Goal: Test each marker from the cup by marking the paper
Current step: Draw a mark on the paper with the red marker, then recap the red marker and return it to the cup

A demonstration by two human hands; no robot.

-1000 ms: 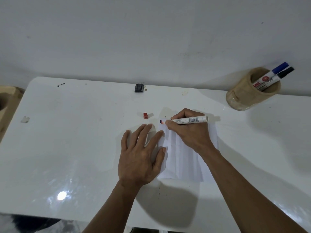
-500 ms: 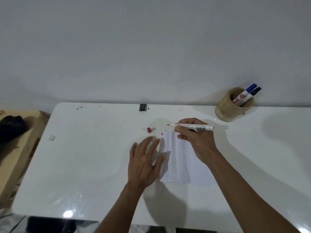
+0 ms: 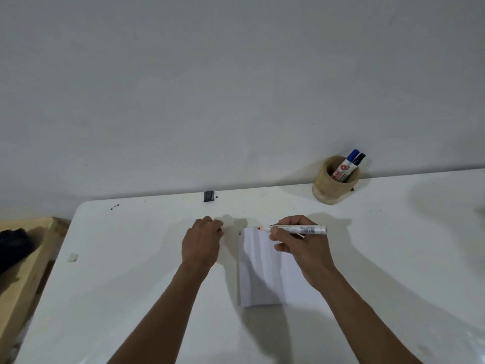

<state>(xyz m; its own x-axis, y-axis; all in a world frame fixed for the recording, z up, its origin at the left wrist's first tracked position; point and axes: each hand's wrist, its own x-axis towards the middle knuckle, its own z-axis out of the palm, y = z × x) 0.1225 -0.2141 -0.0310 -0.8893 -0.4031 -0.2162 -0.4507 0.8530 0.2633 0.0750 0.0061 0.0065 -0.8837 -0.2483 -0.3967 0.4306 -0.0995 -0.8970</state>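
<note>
A white folded paper (image 3: 262, 271) lies on the white table (image 3: 131, 285), with small dark marks (image 3: 239, 232) at its top left corner. My right hand (image 3: 301, 248) grips an uncapped white marker (image 3: 301, 229), held level with its red tip pointing left just above the paper's top edge. My left hand (image 3: 202, 243) is left of the paper, off it, its fingers curled down together on the table. The red cap is hidden under those fingers. A tan cup (image 3: 333, 190) at the back right holds a blue-capped marker (image 3: 346, 164) and a black-capped marker (image 3: 358, 160).
A small black object (image 3: 208, 196) sits at the table's back edge by the wall. A wooden bench (image 3: 23, 271) with a black item (image 3: 13, 245) stands left of the table. Dark specks (image 3: 115, 206) lie near the back left corner.
My left hand left the paper and moved up and left onto the spot where the red cap lay. My right hand lifted the marker tip off the paper. The camera tilted up.
</note>
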